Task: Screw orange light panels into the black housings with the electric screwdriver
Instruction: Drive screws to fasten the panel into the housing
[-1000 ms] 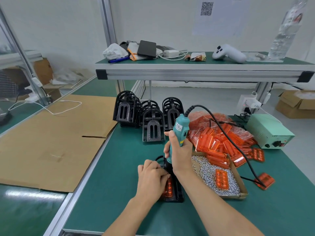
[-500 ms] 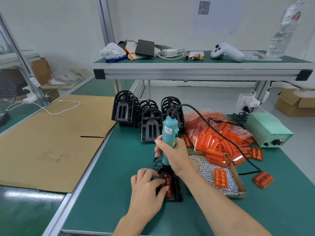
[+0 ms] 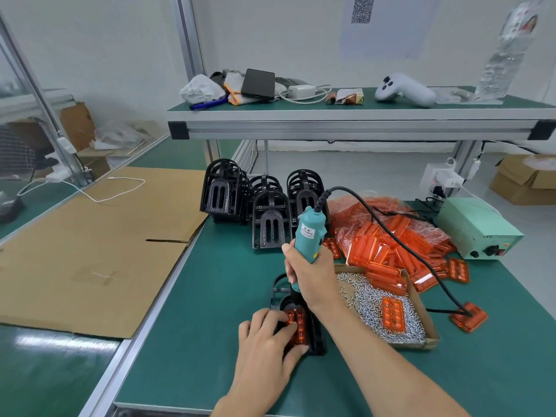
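A black housing [image 3: 316, 341] lies flat on the green mat near the front edge, with an orange light panel [image 3: 296, 322] set in it. My left hand [image 3: 266, 341] holds the housing, its fingers resting on the panel. My right hand [image 3: 310, 273] grips the teal electric screwdriver [image 3: 310, 233] upright, tip down at the panel's far end; the bit is hidden behind the hand. Its black cable [image 3: 391, 236] arcs off to the right.
Stacks of black housings [image 3: 267, 218] stand behind. A pile of orange panels [image 3: 388, 239] lies to the right, beside a cardboard tray [image 3: 421, 341] of screws with one panel in it. The green power supply [image 3: 475, 227] sits far right. Cardboard sheet [image 3: 90, 248] lies left. A shelf [image 3: 361, 121] hangs overhead.
The screwdriver and my right hand have moved left and toward the housing's far end. My left hand has slid back along the panel, uncovering more of the orange panel.
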`<state>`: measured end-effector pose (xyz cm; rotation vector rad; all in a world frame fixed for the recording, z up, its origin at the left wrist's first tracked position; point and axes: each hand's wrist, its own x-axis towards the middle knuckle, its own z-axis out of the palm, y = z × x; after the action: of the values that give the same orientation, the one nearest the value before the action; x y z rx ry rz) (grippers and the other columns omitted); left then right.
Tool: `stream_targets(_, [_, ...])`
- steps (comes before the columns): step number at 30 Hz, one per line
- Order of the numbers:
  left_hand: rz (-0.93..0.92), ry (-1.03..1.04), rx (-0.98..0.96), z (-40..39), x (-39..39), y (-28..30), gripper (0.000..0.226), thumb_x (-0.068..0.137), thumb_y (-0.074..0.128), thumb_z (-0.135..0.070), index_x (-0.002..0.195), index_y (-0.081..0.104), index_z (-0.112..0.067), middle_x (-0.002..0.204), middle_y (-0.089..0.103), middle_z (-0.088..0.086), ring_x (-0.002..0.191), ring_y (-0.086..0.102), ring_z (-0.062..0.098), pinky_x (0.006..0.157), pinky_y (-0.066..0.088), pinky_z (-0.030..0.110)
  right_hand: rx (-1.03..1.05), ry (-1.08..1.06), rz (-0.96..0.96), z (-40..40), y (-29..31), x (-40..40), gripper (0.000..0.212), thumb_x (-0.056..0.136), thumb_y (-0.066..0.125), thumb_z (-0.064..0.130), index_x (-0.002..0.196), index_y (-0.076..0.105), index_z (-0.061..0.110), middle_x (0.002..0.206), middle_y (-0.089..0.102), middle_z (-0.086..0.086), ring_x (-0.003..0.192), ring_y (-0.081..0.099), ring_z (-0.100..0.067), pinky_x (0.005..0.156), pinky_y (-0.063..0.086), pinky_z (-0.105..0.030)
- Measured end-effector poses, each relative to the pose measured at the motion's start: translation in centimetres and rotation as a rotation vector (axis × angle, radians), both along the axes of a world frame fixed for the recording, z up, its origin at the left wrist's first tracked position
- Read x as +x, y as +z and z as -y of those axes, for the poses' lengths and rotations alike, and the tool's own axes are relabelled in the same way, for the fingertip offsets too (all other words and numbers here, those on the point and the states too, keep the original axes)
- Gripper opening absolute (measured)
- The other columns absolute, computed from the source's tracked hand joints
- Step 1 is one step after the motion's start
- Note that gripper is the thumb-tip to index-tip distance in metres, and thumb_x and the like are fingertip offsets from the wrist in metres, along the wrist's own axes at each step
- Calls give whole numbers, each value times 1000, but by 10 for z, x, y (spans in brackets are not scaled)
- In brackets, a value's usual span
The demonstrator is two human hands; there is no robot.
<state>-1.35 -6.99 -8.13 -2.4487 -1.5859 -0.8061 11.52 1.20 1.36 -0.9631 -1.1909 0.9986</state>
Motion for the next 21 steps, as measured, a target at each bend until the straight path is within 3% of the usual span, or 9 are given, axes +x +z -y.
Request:
stream_targets(4, [2, 6, 6, 0, 0, 1, 42, 84, 57, -63, 103, 78, -32, 113, 61, -15, 111, 51, 14, 80, 45, 34, 7, 65, 25, 1, 2, 1, 21, 96, 70, 21, 78, 61, 16, 61, 56, -11, 49, 45, -23, 49, 42, -29])
stream_targets(11, [1, 1, 20, -1, 0, 1, 41, 83, 59, -63, 102, 77, -32, 113, 61, -14, 111, 53, 16, 81, 36, 35, 49, 108, -11, 3, 5, 9, 19, 95, 72, 27, 79, 64, 20, 59, 55, -10, 47, 45, -23, 50, 42, -34])
stream_targets(16, [0, -23, 55, -1, 0, -1, 40, 83, 59, -61, 101, 78, -30, 113, 62, -13, 110, 55, 17, 80, 43, 37, 60, 200, 53, 8, 5, 13, 24, 96, 70, 22, 78, 59, 9, 58, 52, -17, 49, 46, -26, 54, 44, -34])
stream_targets(21, [30, -28, 63, -2, 1, -3, 40, 83, 60, -61, 99, 78, -29, 112, 63, -13, 109, 54, 17, 75, 47, 37, 52, 270, 156, 15, 7, 8, 23, 94, 69, 24, 77, 62, 11, 57, 54, -7, 51, 48, -19, 53, 44, -29])
